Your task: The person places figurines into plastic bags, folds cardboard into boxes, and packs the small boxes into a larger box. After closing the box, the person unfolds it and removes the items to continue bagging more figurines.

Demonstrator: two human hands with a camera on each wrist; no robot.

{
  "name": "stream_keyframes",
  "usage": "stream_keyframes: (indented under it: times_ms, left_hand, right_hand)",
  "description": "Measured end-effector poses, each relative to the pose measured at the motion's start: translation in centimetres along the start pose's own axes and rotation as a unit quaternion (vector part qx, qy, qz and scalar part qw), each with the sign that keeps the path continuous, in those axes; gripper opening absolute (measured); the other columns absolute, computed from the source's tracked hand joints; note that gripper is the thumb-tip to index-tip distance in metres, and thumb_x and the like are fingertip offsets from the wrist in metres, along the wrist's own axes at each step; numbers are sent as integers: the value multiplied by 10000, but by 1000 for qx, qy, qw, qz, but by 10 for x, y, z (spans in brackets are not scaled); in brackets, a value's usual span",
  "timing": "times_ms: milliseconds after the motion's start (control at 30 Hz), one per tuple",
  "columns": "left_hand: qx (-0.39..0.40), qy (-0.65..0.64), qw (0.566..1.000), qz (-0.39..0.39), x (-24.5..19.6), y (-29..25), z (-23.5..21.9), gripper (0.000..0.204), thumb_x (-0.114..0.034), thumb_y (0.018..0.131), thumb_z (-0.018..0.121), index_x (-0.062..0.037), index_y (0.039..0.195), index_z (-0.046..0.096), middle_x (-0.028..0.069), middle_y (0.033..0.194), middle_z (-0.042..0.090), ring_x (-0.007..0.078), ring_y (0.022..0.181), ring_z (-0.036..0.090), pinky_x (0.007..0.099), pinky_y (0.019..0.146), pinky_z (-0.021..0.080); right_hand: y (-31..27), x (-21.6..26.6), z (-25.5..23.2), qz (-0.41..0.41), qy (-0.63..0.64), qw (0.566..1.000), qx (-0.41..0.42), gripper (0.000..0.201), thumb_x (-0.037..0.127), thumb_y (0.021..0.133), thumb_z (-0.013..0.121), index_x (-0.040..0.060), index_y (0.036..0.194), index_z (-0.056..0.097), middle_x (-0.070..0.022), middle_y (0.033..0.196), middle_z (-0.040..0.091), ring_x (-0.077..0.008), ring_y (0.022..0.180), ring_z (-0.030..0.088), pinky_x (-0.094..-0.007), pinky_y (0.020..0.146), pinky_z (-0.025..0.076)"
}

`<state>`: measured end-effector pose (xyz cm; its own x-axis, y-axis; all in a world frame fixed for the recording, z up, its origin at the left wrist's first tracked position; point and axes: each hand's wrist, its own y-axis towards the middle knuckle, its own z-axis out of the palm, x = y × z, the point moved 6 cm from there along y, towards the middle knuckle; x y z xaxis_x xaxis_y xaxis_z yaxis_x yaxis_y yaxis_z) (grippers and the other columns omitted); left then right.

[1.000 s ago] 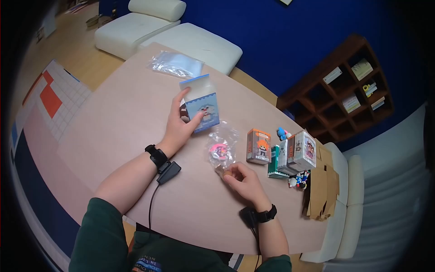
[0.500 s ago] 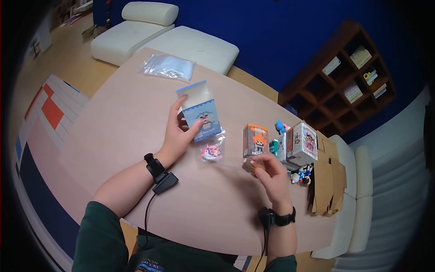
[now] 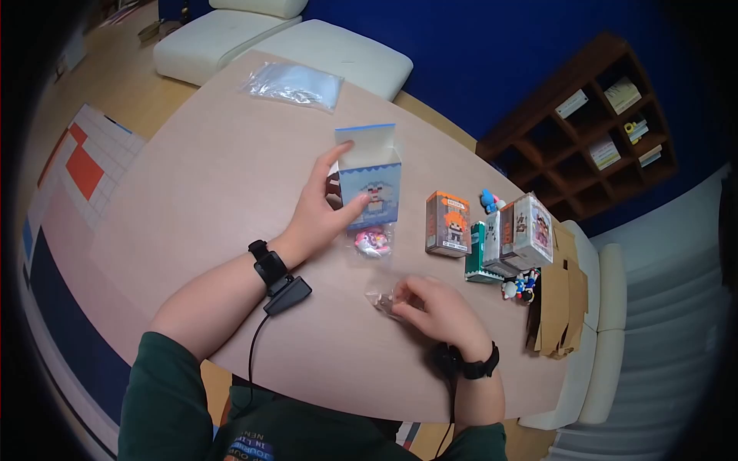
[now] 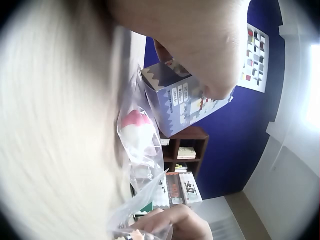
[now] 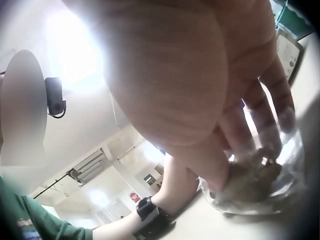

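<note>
In the head view my left hand (image 3: 323, 207) grips a blue box (image 3: 386, 178) with a pixel-style character on its front, thumb across that face. The box stands tilted, its top flap raised. Just below it, a pink-and-white figure (image 3: 373, 242) lies in a clear plastic bag; the left wrist view shows this bag (image 4: 142, 150) right against the box's lower end. Nearer the body, my right hand (image 3: 442, 311) pinches a small clear bag (image 3: 377, 298) between thumb and fingers. Brownish contents (image 5: 250, 185) show inside it in the right wrist view, blurred.
To the right stand an orange-and-grey box (image 3: 448, 224), a green box (image 3: 478, 253) and white-grey boxes (image 3: 529, 238). Small figures (image 3: 520, 286) and flattened brown cardboard (image 3: 560, 307) lie beside them. Clear plastic bags (image 3: 294, 84) lie at the table's far end.
My right hand drew away from the pink figure's bag to the right with the small bag, then came back left and lower. My left hand shifted slightly right with the blue box.
</note>
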<state>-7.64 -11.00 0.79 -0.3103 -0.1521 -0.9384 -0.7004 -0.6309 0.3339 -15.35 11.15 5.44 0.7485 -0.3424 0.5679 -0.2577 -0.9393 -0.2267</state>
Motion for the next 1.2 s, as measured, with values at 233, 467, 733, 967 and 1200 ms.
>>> stream_keyframes:
  times_ms: [233,467,733,967,1200]
  left_hand:
    - [16,13,1000,1,-4,-2,2,797,-101,907,730,-139,1559,274,125,1215,614,195,1074,640,339,879,560]
    - [25,15,1000,2,-5,-4,7,799,-97,906,732,-142,1562,277,132,1218,620,192,1082,641,343,896,550]
    - [20,6,1000,6,-9,-7,8,757,-66,915,714,-122,1551,309,129,1259,579,205,1138,617,370,988,514]
    - [20,-24,998,55,-16,-15,10,731,-24,913,691,-50,1531,302,140,1340,524,210,1201,589,387,1046,485]
    - [120,81,984,103,-27,-44,40,777,15,884,692,-37,1534,270,136,1498,389,241,1283,545,418,1085,473]
  right_hand:
    - [4,5,-6,-56,-42,972,-226,145,134,880,728,49,956,640,-125,833,594,-320,848,607,-383,777,496]
    - [7,-2,10,-82,-166,957,-225,253,222,841,776,45,903,606,-113,819,574,-314,854,588,-396,779,478]
    - [8,-27,16,-103,-9,993,-59,352,288,749,857,57,928,660,-101,1066,563,-309,1022,553,-401,896,472]
    - [12,-55,7,-45,137,988,-56,382,263,813,827,33,1088,696,-73,935,565,-211,880,579,-320,794,479]
    - [11,-72,1,-49,169,958,-226,290,228,866,770,25,952,581,-102,925,588,-263,897,601,-349,799,499]
